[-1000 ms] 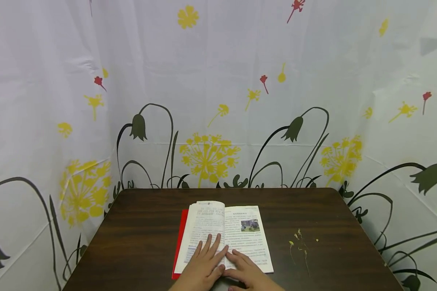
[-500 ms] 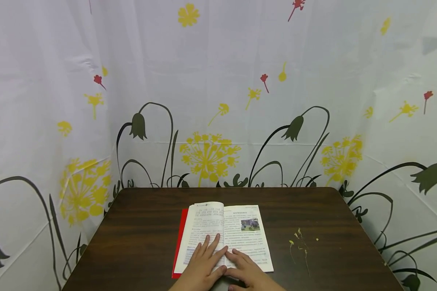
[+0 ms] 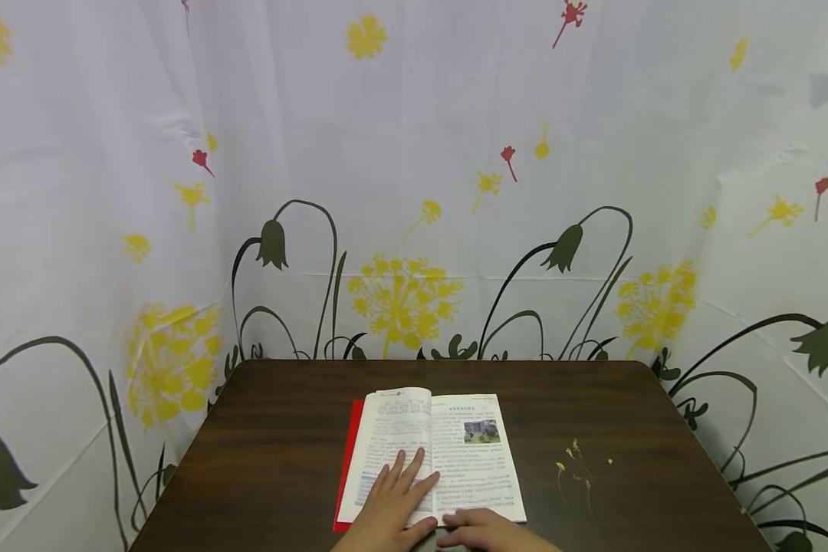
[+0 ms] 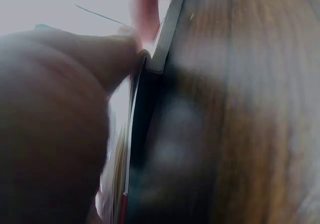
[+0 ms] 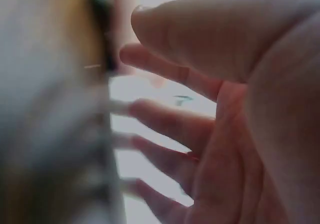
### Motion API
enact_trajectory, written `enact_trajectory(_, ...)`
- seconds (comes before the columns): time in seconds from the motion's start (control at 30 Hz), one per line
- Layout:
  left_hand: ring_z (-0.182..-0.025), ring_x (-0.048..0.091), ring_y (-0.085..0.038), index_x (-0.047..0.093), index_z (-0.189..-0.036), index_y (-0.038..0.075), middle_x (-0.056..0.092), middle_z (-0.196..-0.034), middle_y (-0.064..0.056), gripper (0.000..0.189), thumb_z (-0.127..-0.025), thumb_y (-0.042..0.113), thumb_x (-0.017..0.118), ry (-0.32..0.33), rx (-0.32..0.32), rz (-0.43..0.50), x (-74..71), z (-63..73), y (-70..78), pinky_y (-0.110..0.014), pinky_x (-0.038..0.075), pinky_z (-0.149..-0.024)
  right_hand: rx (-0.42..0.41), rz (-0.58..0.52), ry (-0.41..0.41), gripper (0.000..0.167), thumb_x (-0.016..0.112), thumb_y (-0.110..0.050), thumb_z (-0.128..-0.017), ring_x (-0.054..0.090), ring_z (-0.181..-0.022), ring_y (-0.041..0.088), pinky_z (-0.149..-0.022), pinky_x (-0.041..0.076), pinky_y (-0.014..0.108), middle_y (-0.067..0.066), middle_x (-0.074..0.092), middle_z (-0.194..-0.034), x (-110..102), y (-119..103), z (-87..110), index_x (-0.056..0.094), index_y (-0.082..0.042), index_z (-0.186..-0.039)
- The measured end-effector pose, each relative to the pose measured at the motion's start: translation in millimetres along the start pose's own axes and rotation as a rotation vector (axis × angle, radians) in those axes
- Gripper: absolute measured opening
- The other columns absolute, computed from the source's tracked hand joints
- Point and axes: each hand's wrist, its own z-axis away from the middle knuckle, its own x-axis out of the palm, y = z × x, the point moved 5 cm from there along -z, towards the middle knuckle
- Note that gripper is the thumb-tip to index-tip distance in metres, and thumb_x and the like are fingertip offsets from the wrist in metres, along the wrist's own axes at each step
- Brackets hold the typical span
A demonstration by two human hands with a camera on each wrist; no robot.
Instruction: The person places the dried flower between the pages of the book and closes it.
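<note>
An open book with printed pages lies on the dark wooden table, a small photo on its right-hand page. Its red cover shows along the left side. My left hand rests on the lower left page, fingers spread and reaching toward the spine. In the left wrist view, the left thumb lies over the page by the book's bottom edge. My right hand is at the near edge of the right page. The right wrist view shows its fingers apart and slightly bent, holding nothing.
Thin dried flower sprigs with small yellow heads lie on the table right of the book. Behind the table's far edge hangs a white curtain printed with flowers.
My right hand has drawn back from the lower page toward the book's near edge. The left hand stays on the left page. The head view has shifted slightly.
</note>
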Motion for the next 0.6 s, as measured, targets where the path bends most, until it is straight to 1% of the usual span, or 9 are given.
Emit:
enact_trajectory(0.07,-0.166,0.023,-0.052,0.051,-0.163,0.030,0.026,-0.182,-0.009,0.069,-0.105,0.065,0.059,-0.012,0.000,-0.012,3.6,-1.2,0.7,-0.078,0.024,-0.126,0.064,-0.183,-0.064,0.039,0.064,-0.020,-0.110,0.070,-0.124,0.007,-0.101,0.058,0.024,0.011,0.075,-0.136,-21.5,-17.7,10.9,0.066,-0.007,-0.147)
enact_trajectory(0.1,-0.166,0.023,-0.052,0.051,-0.163,0.030,0.026,-0.182,-0.009,0.069,-0.104,0.065,0.059,-0.013,0.001,-0.010,4.9,-2.0,1.0,-0.078,0.024,-0.126,0.026,-0.149,-0.072,0.036,0.064,-0.018,-0.110,0.072,-0.116,0.006,-0.095,0.061,0.025,0.014,0.076,-0.129,-35.5,-29.6,18.0,0.066,-0.003,-0.144)
enact_trajectory(0.17,-0.166,0.023,-0.051,0.051,-0.163,0.030,0.026,-0.182,-0.009,0.069,-0.104,0.065,0.060,-0.013,-0.003,-0.016,5.6,-3.8,2.2,-0.078,0.024,-0.126,0.127,-0.151,-0.019,0.032,0.067,-0.016,-0.109,0.068,-0.104,-0.004,-0.084,0.061,0.021,0.006,0.078,-0.119,-67.6,-51.0,30.2,0.069,-0.004,-0.138)
enact_trajectory(0.23,-0.167,0.022,-0.050,0.050,-0.164,0.031,0.026,-0.183,-0.008,0.069,-0.104,0.063,0.062,-0.013,-0.014,-0.023,4.2,-5.3,3.7,-0.077,0.023,-0.127,0.159,0.016,0.125,0.023,0.071,-0.018,-0.107,0.062,-0.093,-0.010,-0.073,0.057,0.018,-0.006,0.076,-0.107,-98.0,-68.1,42.3,0.073,-0.012,-0.129)
enact_trajectory(0.33,-0.168,0.020,-0.048,0.050,-0.164,0.032,0.025,-0.183,-0.007,0.069,-0.103,0.060,0.066,-0.018,-0.031,-0.022,1.3,-6.9,6.1,-0.076,0.021,-0.129,0.243,0.305,0.423,0.020,0.079,-0.015,-0.100,0.055,-0.079,-0.011,-0.061,0.051,0.018,-0.020,0.069,-0.098,-136.0,-85.3,62.3,0.075,-0.028,-0.116)
enact_trajectory(0.4,-0.168,0.020,-0.048,0.050,-0.164,0.031,0.025,-0.183,-0.008,0.069,-0.102,0.059,0.067,-0.023,-0.034,-0.012,-0.5,-7.1,7.7,-0.076,0.020,-0.129,0.334,0.408,0.605,0.028,0.084,-0.011,-0.096,0.053,-0.073,-0.010,-0.058,0.047,0.017,-0.024,0.067,-0.092,-150.0,-84.0,76.8,0.073,-0.033,-0.107)
enact_trajectory(0.47,-0.168,0.020,-0.048,0.051,-0.163,0.031,0.026,-0.183,-0.009,0.069,-0.102,0.059,0.067,-0.026,-0.034,-0.018,-0.6,-6.2,7.7,-0.076,0.021,-0.129,0.445,0.457,0.723,0.029,0.087,-0.009,-0.092,0.053,-0.069,-0.009,-0.057,0.047,0.018,-0.023,0.068,-0.089,-155.8,-71.1,88.3,0.074,-0.034,-0.100)
enact_trajectory(0.53,-0.167,0.022,-0.049,0.051,-0.163,0.031,0.027,-0.182,-0.009,0.069,-0.102,0.060,0.067,-0.023,-0.035,-0.028,0.1,-4.2,6.0,-0.076,0.022,-0.129,0.589,0.453,0.760,0.024,0.087,-0.011,-0.092,0.052,-0.067,-0.007,-0.058,0.047,0.020,-0.020,0.068,-0.086,-155.2,-48.9,96.0,0.076,-0.031,-0.095)
enact_trajectory(0.6,-0.167,0.022,-0.049,0.052,-0.162,0.031,0.028,-0.182,-0.009,0.069,-0.102,0.061,0.066,-0.016,-0.035,-0.031,1.6,-1.8,3.3,-0.077,0.022,-0.128,0.734,0.436,0.719,0.016,0.086,-0.015,-0.093,0.055,-0.070,-0.005,-0.063,0.049,0.025,-0.017,0.070,-0.086,-149.7,-24.4,100.1,0.078,-0.028,-0.093)
